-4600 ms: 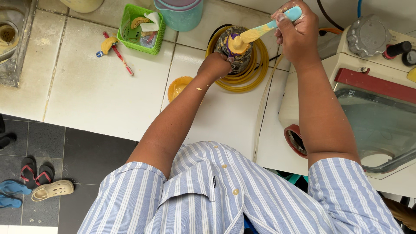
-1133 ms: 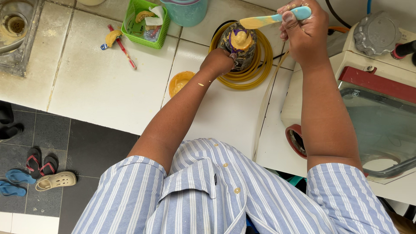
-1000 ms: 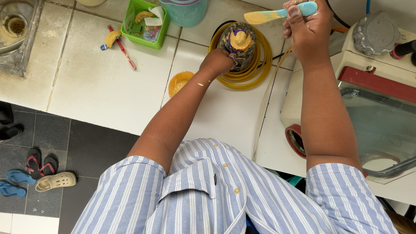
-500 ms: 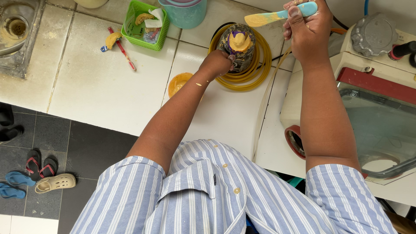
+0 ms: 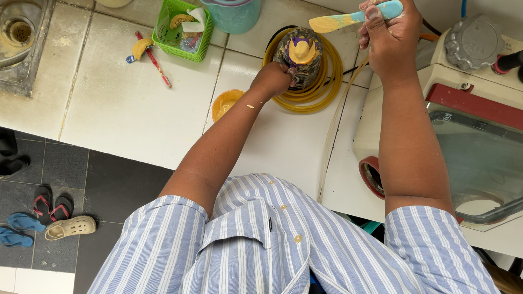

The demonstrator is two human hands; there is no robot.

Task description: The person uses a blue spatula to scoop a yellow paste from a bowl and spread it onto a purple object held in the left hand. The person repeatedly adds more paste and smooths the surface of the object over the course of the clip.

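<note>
- Left hand [image 5: 273, 79] clasps the side of a dark mould [image 5: 300, 61] topped with yellow paste, seated inside a coiled yellow hose [image 5: 327, 81] on the white counter [image 5: 125, 114].
- Right hand [image 5: 388, 39], raised beyond, pinches a blue-handled spatula [image 5: 354, 17] smeared yellow.

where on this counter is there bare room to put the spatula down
The widest bare patch is the white tiled counter between the sink, the green basket and the small yellow bowl. A narrower strip lies below the yellow hose coil, beside the machine. It is crowded around the left hand on the dark mould and near the right hand with the spatula.
</note>
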